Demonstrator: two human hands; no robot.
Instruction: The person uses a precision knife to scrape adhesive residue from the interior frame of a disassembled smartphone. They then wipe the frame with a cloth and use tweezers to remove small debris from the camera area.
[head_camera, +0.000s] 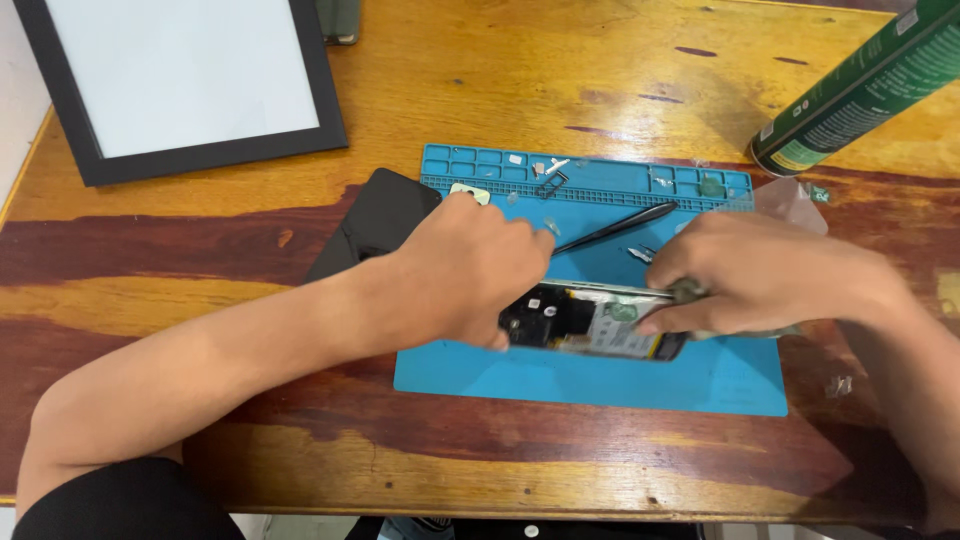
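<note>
Head view: two hands (470, 270) (760, 275), one opened phone (590, 320).

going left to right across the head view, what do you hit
black picture frame → black phone back cover → left hand → opened phone on the blue repair mat → right hand → green spray can
</note>
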